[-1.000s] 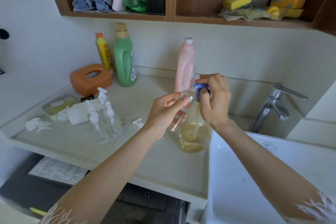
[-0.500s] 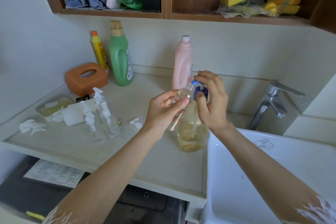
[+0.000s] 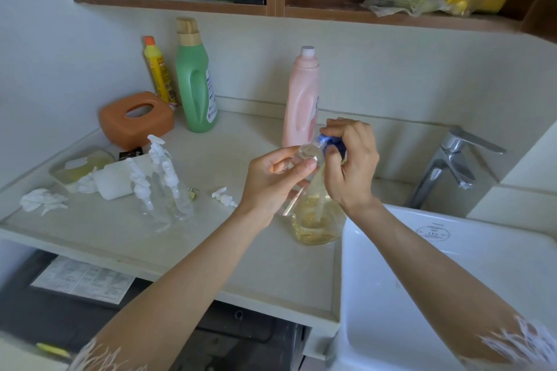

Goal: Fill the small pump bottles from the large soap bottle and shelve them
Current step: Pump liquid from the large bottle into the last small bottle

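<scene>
**Large soap bottle tipped over a small bottle at the counter's sink end**

The large soap bottle (image 3: 316, 214), holding amber liquid, stands on the counter (image 3: 241, 256) just left of the sink (image 3: 437, 280). The right hand (image 3: 351, 166) wraps curled fingers (image 3: 340, 126) round its blue pump top (image 3: 330, 141). The left hand (image 3: 271, 181) pinches a small clear bottle (image 3: 307, 155) between thumb and fingers, its open mouth touching the blue top. Further left of the sink stand three capped small pump bottles (image 3: 162, 184), with a loose pump head (image 3: 223, 196) lying between them and the left hand.
</scene>
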Motion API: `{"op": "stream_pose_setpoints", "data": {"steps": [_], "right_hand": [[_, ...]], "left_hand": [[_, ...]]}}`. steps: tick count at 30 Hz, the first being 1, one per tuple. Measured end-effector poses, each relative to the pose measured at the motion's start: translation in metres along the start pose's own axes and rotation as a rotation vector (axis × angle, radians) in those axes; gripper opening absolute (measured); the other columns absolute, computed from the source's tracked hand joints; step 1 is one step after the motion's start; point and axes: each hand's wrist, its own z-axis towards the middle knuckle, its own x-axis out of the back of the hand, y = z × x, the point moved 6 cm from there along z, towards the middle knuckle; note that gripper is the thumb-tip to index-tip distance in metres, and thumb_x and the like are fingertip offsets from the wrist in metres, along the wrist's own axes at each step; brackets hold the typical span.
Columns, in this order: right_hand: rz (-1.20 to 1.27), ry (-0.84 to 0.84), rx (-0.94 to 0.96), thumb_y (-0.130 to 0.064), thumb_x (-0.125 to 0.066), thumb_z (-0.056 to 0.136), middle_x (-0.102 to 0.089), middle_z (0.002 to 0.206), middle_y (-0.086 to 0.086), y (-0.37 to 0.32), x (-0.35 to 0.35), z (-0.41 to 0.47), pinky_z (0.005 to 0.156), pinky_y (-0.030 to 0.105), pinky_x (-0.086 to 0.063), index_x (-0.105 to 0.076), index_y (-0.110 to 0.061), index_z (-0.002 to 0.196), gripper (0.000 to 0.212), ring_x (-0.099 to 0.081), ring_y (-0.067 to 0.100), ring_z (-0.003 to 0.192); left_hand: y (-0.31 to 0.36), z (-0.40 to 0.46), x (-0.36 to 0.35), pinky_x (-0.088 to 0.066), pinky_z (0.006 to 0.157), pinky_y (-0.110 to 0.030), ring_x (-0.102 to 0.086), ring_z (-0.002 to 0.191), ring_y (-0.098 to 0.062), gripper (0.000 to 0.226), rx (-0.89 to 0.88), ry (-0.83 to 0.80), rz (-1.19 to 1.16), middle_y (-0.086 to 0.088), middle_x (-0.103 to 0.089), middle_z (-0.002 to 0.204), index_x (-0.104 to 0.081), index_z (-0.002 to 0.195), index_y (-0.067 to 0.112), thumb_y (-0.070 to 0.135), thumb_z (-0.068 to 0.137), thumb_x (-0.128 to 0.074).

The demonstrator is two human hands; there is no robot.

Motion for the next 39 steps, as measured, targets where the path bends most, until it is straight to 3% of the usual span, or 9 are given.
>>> {"op": "stream_pose_setpoints", "data": {"steps": [6,13,17,21,26,31,39], "right_hand": [[0.0,0.002,-0.027,-0.006,-0.038,0.071,-0.068,0.084,0.011,0.0,0.0,-0.003,0.073,0.046,-0.048,-0.068,0.001,0.077,0.031,-0.06,0.035,0.082],[-0.009,-0.077,-0.023,-0.011,-0.039,0.074,-0.067,0.084,0.009,-0.009,0.006,0.008,0.074,0.036,-0.044,-0.07,-0.001,0.08,0.032,-0.057,0.029,0.077],[-0.024,-0.124,-0.014,-0.012,-0.041,0.077,-0.068,0.093,0.009,-0.011,0.01,0.016,0.08,0.028,-0.043,-0.07,-0.002,0.087,0.032,-0.061,0.028,0.086],[-0.033,-0.154,-0.014,-0.012,-0.043,0.08,-0.068,0.104,0.011,-0.011,0.012,0.013,0.091,0.034,-0.046,-0.07,-0.001,0.096,0.034,-0.061,0.028,0.103],[-0.018,-0.111,0.001,-0.007,-0.044,0.08,-0.068,0.103,0.013,-0.009,0.01,0.01,0.093,0.033,-0.045,-0.07,0.002,0.095,0.031,-0.061,0.029,0.104],[-0.014,-0.036,0.022,-0.005,-0.042,0.076,-0.07,0.091,0.014,-0.007,0.007,0.008,0.083,0.032,-0.045,-0.07,0.003,0.085,0.031,-0.063,0.034,0.091],[-0.016,-0.017,0.028,-0.005,-0.04,0.072,-0.07,0.083,0.012,-0.003,0.002,0.006,0.076,0.025,-0.041,-0.071,0.001,0.078,0.032,-0.061,0.035,0.077]], "left_hand": [[-0.004,-0.002,0.002,-0.051,0.05,-0.024,-0.061,0.054,-0.013,0.013,0.023,0.033,0.02,-0.002,-0.068,0.079,-0.073,0.092,0.02,0.014,0.081,-0.074],[0.005,-0.003,-0.002,-0.05,0.05,-0.025,-0.062,0.055,-0.015,0.011,0.002,0.022,0.037,-0.002,-0.07,0.078,-0.073,0.093,0.019,0.019,0.082,-0.075],[0.013,-0.002,-0.005,-0.049,0.049,-0.024,-0.063,0.055,-0.014,0.013,-0.031,0.001,0.021,-0.002,-0.071,0.08,-0.073,0.094,0.021,0.023,0.081,-0.075],[0.014,-0.001,-0.005,-0.049,0.049,-0.024,-0.063,0.055,-0.015,0.024,-0.023,0.002,0.023,-0.003,-0.07,0.081,-0.073,0.094,0.021,0.032,0.072,-0.076],[0.011,0.001,-0.002,-0.049,0.05,-0.024,-0.063,0.056,-0.014,0.034,-0.037,-0.008,0.022,-0.003,-0.069,0.08,-0.072,0.097,0.016,0.034,0.07,-0.081],[0.005,0.003,-0.002,-0.051,0.053,-0.026,-0.062,0.057,-0.014,0.014,-0.048,-0.01,0.021,-0.003,-0.069,0.08,-0.073,0.093,0.019,0.019,0.08,-0.075],[-0.001,0.007,0.004,-0.048,0.049,-0.024,-0.062,0.056,-0.013,0.02,-0.035,-0.008,0.053,0.0,-0.069,0.075,-0.073,0.094,0.016,0.023,0.077,-0.078]]}}
